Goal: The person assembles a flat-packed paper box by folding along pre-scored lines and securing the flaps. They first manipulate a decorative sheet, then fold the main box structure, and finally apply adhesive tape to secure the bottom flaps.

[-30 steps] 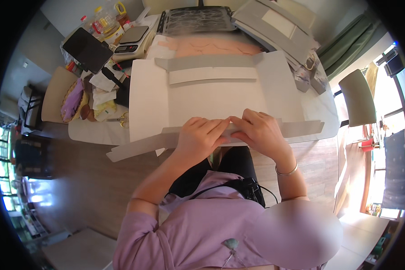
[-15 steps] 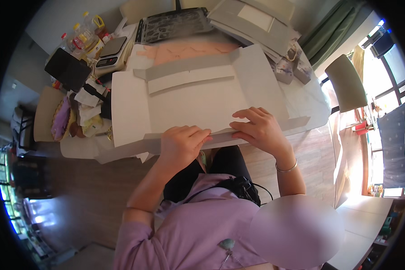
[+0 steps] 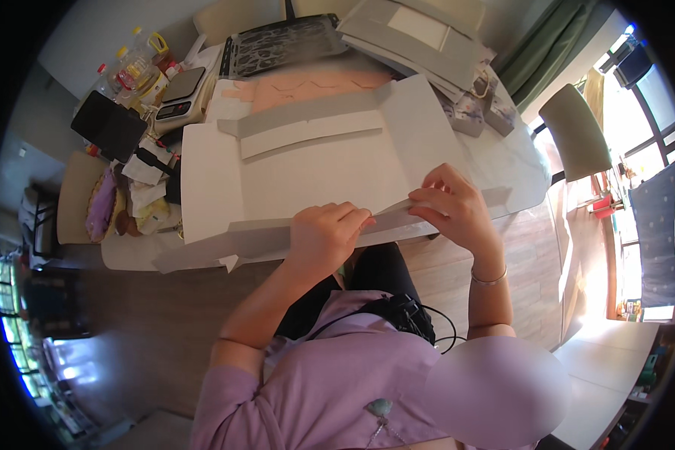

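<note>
A large white cardboard box blank (image 3: 311, 176) with grey outer faces lies partly folded on the table. Its side panels and far flap are creased upward, and a narrow folded strip runs along the far side. My left hand (image 3: 326, 236) is closed on the near flap, thumb and fingers pinching its upper edge. Just to the right, my right hand (image 3: 457, 210) pinches the same edge between thumb and fingertips. The near flap stands tilted up toward me.
A kitchen scale (image 3: 178, 101), bottles (image 3: 135, 71) and a black flat panel on a stand (image 3: 109, 124) are at the left. Stacked grey boards (image 3: 412, 45) and small boxes (image 3: 465, 116) sit at the back right, with a dark tray (image 3: 281, 45) behind peach sheets (image 3: 300, 90).
Both hands have slid rightward along the near flap's edge. The right hand's fingers have closed onto the edge, and the flap's left part leans more openly into view.
</note>
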A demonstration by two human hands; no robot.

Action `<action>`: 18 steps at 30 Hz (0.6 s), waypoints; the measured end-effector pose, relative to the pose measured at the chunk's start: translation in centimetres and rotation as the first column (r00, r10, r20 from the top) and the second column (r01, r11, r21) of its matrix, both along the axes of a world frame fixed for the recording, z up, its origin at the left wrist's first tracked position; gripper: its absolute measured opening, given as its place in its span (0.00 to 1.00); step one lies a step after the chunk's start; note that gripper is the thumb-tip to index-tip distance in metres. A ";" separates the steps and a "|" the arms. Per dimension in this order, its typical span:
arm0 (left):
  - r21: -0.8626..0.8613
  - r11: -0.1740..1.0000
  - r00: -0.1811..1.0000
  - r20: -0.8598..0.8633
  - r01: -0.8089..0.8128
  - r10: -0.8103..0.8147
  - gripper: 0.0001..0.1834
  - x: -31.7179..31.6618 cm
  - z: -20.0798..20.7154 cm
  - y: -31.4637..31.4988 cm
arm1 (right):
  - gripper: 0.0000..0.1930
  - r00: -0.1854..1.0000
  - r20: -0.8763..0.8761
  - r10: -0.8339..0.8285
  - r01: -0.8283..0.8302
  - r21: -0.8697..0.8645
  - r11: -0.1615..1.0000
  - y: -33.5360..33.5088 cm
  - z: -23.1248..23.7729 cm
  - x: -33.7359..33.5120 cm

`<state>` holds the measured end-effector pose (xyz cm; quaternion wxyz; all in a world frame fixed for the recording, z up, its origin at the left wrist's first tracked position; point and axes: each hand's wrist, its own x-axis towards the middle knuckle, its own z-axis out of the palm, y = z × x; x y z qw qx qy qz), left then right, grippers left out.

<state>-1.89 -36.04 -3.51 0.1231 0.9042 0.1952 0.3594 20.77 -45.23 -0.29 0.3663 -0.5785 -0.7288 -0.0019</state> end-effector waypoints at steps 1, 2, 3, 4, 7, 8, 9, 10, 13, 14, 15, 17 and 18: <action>0.011 1.000 1.000 -0.002 0.003 -0.003 0.06 0.1 0.1 0.0 | 0.08 1.000 0.008 0.023 -0.023 0.024 0.999 0.1 -0.1 0.2; 0.022 1.000 1.000 -0.004 0.005 -0.005 0.06 0.1 0.2 0.0 | 0.08 0.999 0.017 0.046 -0.047 0.047 0.998 0.2 -0.2 0.3; 0.022 1.000 1.000 0.000 0.011 -0.011 0.06 0.2 0.3 0.1 | 0.07 0.997 0.026 0.070 -0.071 0.071 0.995 0.2 -0.3 0.5; 0.022 1.000 1.000 0.007 0.014 -0.014 0.06 0.1 0.3 0.2 | 0.07 0.996 0.042 0.082 -0.084 0.047 0.995 0.2 -0.3 0.6; 0.020 1.000 0.999 0.029 0.023 -0.024 0.06 0.0 0.4 0.4 | 0.06 0.990 0.061 0.130 -0.129 -0.018 0.991 0.3 -0.4 0.8; 0.019 1.000 0.999 0.034 0.020 -0.020 0.06 -0.1 0.4 0.4 | 0.05 0.987 0.049 0.150 -0.149 -0.034 0.988 0.4 -0.4 0.9; 0.006 1.000 0.999 0.029 0.021 -0.021 0.07 0.0 0.4 0.5 | 0.05 0.984 0.036 0.173 -0.171 -0.051 0.984 0.5 -0.5 1.0; -0.003 1.000 1.000 0.014 0.015 -0.015 0.07 -0.1 0.5 0.6 | 0.04 0.986 0.012 0.166 -0.165 -0.063 0.984 0.5 -0.7 1.1; -0.022 0.998 0.998 -0.023 -0.059 0.058 0.09 -2.3 1.0 1.7 | 0.04 0.988 -0.059 0.145 -0.151 -0.112 0.982 0.1 -0.7 1.5; -0.028 0.996 0.996 -0.030 -0.086 0.086 0.10 -3.0 1.1 2.0 | 0.04 0.989 -0.078 0.125 -0.135 -0.135 0.982 -0.1 -0.6 1.5; -0.026 0.991 0.991 -0.028 -0.132 0.132 0.10 -3.9 1.2 2.2 | 0.04 0.990 -0.097 0.104 -0.118 -0.159 0.980 0.0 -0.6 1.5; -0.032 0.979 0.980 -0.011 -0.201 0.201 0.11 -5.4 0.9 2.5 | 0.04 0.989 -0.097 0.109 -0.126 -0.196 0.972 0.2 -0.7 1.5; -0.030 0.977 0.977 -0.003 -0.213 0.213 0.11 -5.8 0.8 2.5 | 0.04 0.988 -0.098 0.116 -0.134 -0.206 0.969 0.4 -0.7 1.5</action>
